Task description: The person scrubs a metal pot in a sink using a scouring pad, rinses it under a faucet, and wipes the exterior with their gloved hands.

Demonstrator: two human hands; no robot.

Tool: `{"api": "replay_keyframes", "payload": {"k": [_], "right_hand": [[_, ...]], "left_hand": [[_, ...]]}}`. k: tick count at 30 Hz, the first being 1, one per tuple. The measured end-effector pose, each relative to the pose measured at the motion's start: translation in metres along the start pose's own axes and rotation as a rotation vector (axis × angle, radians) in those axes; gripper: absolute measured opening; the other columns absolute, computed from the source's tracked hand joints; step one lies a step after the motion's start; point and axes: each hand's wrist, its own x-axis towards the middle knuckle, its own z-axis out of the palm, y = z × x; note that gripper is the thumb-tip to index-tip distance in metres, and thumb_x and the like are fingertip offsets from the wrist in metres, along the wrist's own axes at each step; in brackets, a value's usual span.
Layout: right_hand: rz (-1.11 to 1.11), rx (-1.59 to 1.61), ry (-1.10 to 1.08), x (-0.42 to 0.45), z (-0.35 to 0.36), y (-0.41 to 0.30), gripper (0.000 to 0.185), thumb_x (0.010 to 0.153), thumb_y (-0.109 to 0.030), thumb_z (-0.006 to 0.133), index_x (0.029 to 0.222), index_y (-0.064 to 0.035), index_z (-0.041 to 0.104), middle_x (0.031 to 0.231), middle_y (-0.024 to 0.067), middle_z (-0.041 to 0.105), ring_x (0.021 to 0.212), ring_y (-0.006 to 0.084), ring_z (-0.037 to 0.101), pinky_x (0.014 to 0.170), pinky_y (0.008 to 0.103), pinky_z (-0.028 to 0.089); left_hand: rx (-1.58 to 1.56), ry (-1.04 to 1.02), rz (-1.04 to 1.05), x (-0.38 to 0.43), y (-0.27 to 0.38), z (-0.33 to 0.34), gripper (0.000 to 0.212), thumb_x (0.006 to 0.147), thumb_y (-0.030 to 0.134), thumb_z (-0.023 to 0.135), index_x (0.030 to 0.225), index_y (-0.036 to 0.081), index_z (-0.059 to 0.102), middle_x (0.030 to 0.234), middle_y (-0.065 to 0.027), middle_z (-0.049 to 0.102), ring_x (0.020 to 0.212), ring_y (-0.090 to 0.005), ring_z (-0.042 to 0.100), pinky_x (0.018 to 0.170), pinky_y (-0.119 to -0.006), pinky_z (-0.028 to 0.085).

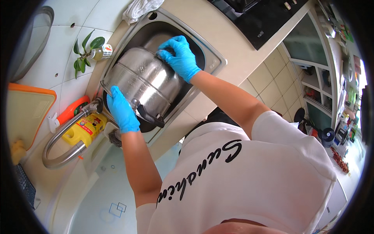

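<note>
A stainless steel pot (pixel 140 79) with a black side handle (pixel 150 115) lies tilted on its side in the sink (pixel 201 46), its outer wall wet and facing up. My left hand (pixel 121 109), in a blue glove, grips the pot's rim; its fingertips are partly hidden behind the metal. On the pot's far side, near the base edge, my right hand (pixel 181 57), also gloved in blue, holds a dark scourer (pixel 168 52), mostly covered by the fingers, against the pot. The inside of the pot is out of sight.
Left of the sink stand a curved metal faucet (pixel 61 140), a yellow bottle (pixel 87 128), an orange spray bottle (pixel 73 109) and a jarred plant (pixel 100 52). A scrub brush (pixel 115 137) sits near my left wrist. A white cloth (pixel 140 10) and a black cooktop (pixel 251 20) lie beyond.
</note>
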Motion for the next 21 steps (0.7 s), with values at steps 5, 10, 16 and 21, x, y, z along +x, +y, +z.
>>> {"api": "replay_keyframes", "payload": {"k": [5,10,16,21], "right_hand": [[-0.394,-0.052,-0.108,-0.036,0.001,-0.010,0.029,0.070,-0.011,0.069,0.097,-0.0120,0.058,0.099,0.0087,0.053,0.089,0.0273,0.052,0.081,0.0410,0.043],[-0.727,-0.271,-0.470,-0.066,0.005,-0.013,0.034,0.072,-0.014,0.061,0.106,-0.0152,0.056,0.109,0.0088,0.056,0.098,0.0311,0.054,0.086,0.0447,0.041],[-0.319,-0.437,-0.447,0.088,0.100,-0.037,0.028,0.080,-0.020,0.058,0.106,-0.0105,0.057,0.103,0.0129,0.054,0.093,0.0337,0.053,0.079,0.0402,0.046],[-0.625,-0.084,-0.534,0.030,0.040,-0.031,0.023,0.075,-0.009,0.063,0.097,-0.0073,0.059,0.099,0.0135,0.055,0.097,0.0311,0.053,0.078,0.0393,0.046]], "left_hand": [[-0.092,0.051,-0.089,-0.013,0.005,-0.012,0.041,0.091,0.037,0.048,0.105,-0.002,0.053,0.089,-0.0031,0.052,0.078,-0.0128,0.045,0.073,-0.028,0.040],[-0.080,0.057,0.015,-0.021,0.001,-0.002,0.041,0.093,0.037,0.045,0.104,-0.002,0.052,0.086,-0.0013,0.050,0.075,-0.0101,0.043,0.070,-0.025,0.039],[-0.034,0.038,-0.042,-0.025,0.029,0.015,0.040,0.094,0.037,0.042,0.101,-0.001,0.051,0.078,0.0004,0.046,0.068,-0.0094,0.040,0.065,-0.025,0.038],[-0.099,0.120,0.022,-0.018,-0.005,0.003,0.049,0.095,0.040,0.039,0.099,-0.006,0.053,0.076,-0.0019,0.047,0.070,-0.0110,0.040,0.068,-0.026,0.038]]}}
